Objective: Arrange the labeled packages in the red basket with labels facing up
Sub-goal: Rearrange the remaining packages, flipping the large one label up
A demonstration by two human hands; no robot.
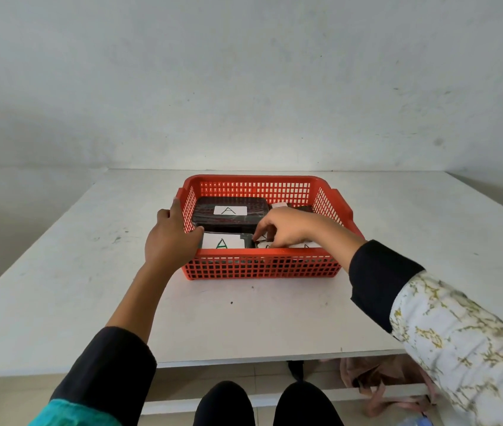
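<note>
A red mesh basket (262, 267) stands on the white table. Inside, at the back left, lies a dark package (204, 215) with a white label marked A facing up. In front of it lies another package (222, 242) with a green A label facing up. More white labels show at the front right, partly hidden under my right hand (287, 227), which reaches into the basket with its fingertips pinching the edge of a front-right package (264, 244). My left hand (172, 238) grips the basket's left rim, thumb inside.
The white table (75, 256) runs back to a plain grey wall. Its front edge is close to me. Below it are my knees (262, 404) and a pinkish bag (382, 382) on the floor at the right.
</note>
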